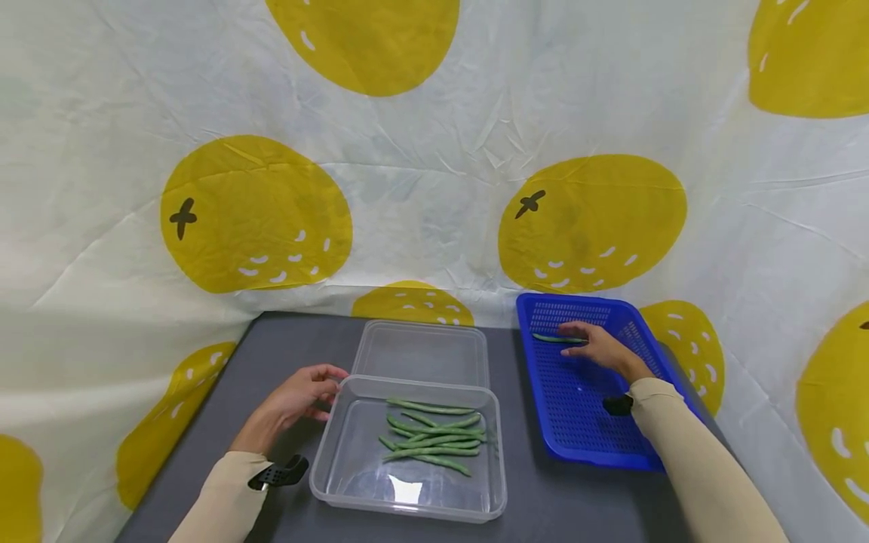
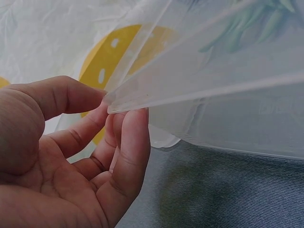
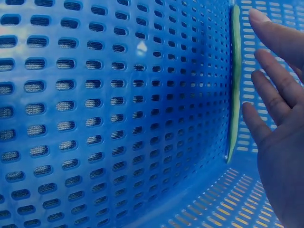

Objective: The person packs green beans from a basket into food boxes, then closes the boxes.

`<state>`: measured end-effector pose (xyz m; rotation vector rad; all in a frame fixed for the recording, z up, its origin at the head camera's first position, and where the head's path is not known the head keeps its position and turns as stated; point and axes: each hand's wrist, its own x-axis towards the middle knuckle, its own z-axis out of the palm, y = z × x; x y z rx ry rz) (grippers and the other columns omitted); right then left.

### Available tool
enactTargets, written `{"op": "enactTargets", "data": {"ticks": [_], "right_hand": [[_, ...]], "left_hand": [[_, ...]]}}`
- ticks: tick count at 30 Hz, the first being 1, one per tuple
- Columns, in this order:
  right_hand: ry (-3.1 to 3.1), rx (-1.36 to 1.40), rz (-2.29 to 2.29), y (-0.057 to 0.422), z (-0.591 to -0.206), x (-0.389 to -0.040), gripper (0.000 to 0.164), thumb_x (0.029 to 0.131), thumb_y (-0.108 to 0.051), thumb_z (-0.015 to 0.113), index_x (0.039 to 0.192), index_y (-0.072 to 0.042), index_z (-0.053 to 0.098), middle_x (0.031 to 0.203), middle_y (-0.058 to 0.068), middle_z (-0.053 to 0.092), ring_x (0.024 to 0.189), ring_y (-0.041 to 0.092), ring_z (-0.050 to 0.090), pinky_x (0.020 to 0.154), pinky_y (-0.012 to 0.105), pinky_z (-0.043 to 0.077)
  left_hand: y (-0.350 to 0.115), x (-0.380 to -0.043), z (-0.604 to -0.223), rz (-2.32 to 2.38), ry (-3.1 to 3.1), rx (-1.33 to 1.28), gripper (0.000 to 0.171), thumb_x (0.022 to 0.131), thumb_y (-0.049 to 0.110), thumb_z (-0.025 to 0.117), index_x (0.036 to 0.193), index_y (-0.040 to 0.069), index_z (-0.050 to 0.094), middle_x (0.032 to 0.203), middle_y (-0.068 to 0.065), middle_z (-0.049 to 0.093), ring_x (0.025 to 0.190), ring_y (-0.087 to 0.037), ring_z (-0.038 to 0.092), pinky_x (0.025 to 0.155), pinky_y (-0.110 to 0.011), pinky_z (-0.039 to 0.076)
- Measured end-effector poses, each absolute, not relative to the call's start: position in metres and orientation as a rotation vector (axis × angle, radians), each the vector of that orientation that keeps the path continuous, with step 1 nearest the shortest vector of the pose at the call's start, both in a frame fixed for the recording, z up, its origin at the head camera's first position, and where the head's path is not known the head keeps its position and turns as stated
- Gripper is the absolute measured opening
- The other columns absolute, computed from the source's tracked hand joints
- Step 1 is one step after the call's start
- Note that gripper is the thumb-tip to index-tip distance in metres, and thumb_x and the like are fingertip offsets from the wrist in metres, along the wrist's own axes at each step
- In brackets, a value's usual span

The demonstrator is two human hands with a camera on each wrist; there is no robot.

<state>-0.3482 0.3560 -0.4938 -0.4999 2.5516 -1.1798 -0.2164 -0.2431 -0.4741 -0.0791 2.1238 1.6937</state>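
In the head view my left hand is at the left rim of a clear plastic container. The left wrist view shows the thumb and fingers pinching the container's rim corner. Several green beans lie in a loose pile inside it. My right hand reaches into a blue perforated basket, fingers spread. Just beyond its fingertips, a single green bean lies along the foot of the basket's far wall. Nothing is in the right hand's grasp.
A clear flat lid lies behind the container on the dark grey table. Behind the table hangs a white cloth with large yellow fruit prints, which also covers the sides.
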Motion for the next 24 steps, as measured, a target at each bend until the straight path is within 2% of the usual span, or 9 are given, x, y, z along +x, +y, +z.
{"op": "enactTargets", "data": {"ticks": [8, 15, 21, 24], "right_hand": [[2.605, -0.458, -1.062, 0.363, -0.503, -0.349, 0.062, 0.096, -0.013, 0.07, 0.146, 0.01, 0.043, 0.148, 0.032, 0.046, 0.139, 0.052, 0.038, 0.112, 0.068, 0.027], [2.673, -0.39, -0.997, 0.367, -0.499, -0.349, 0.045, 0.096, -0.006, 0.067, 0.138, 0.007, 0.055, 0.133, 0.028, 0.061, 0.13, 0.049, 0.05, 0.108, 0.067, 0.035], [2.725, -0.326, -0.911, 0.373, -0.503, -0.346, 0.041, 0.095, -0.002, 0.066, 0.135, 0.006, 0.058, 0.133, 0.028, 0.061, 0.127, 0.049, 0.053, 0.106, 0.067, 0.037], [2.739, -0.325, -0.888, 0.375, -0.506, -0.346, 0.036, 0.094, 0.001, 0.066, 0.13, 0.007, 0.061, 0.126, 0.026, 0.065, 0.119, 0.046, 0.06, 0.103, 0.064, 0.043]], "left_hand": [[-0.244, -0.218, -0.475, 1.695, 2.111, -0.063, 0.039, 0.096, 0.011, 0.057, 0.132, -0.005, 0.055, 0.104, -0.019, 0.067, 0.086, -0.026, 0.066, 0.065, -0.04, 0.06], [-0.244, -0.219, -0.475, 1.702, 2.109, -0.062, 0.04, 0.096, 0.011, 0.059, 0.131, -0.006, 0.055, 0.102, -0.017, 0.068, 0.084, -0.023, 0.066, 0.065, -0.04, 0.06], [-0.243, -0.218, -0.475, 1.694, 2.118, -0.074, 0.039, 0.096, 0.011, 0.058, 0.131, -0.005, 0.055, 0.103, -0.018, 0.068, 0.085, -0.026, 0.066, 0.065, -0.04, 0.06], [-0.243, -0.219, -0.475, 1.691, 2.118, -0.068, 0.039, 0.096, 0.011, 0.058, 0.131, -0.005, 0.055, 0.102, -0.018, 0.068, 0.085, -0.025, 0.066, 0.065, -0.041, 0.059]]}}
